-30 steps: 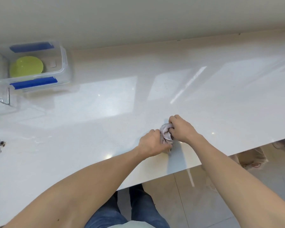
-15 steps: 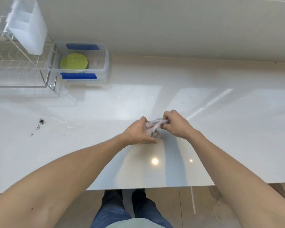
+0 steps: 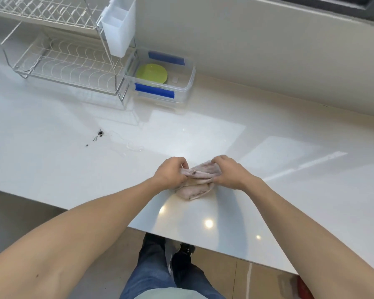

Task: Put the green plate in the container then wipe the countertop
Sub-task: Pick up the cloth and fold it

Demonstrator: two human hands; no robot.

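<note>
The green plate point(image 3: 152, 73) lies flat inside a clear plastic container point(image 3: 183, 91) with blue clips, at the back of the white countertop point(image 3: 268, 169). A pale pinkish cloth point(image 3: 198, 180), speckled with dark dirt, rests on the countertop near its front edge. My left hand point(image 3: 171, 172) pinches the cloth's left end and my right hand point(image 3: 229, 172) grips its right end, stretching the upper fold between them.
Dark crumbs point(image 3: 99, 133) and a thin wet trail point(image 3: 127, 145) lie on the counter left of my hands. A wire dish rack point(image 3: 69, 61) with a white cutlery holder point(image 3: 119, 24) stands at the back left, touching the container. The wall runs behind.
The cloth went from bunched between my hands to spread out and folded on the counter. The view swung right and up, bringing the rack, container and crumbs closer to centre.
</note>
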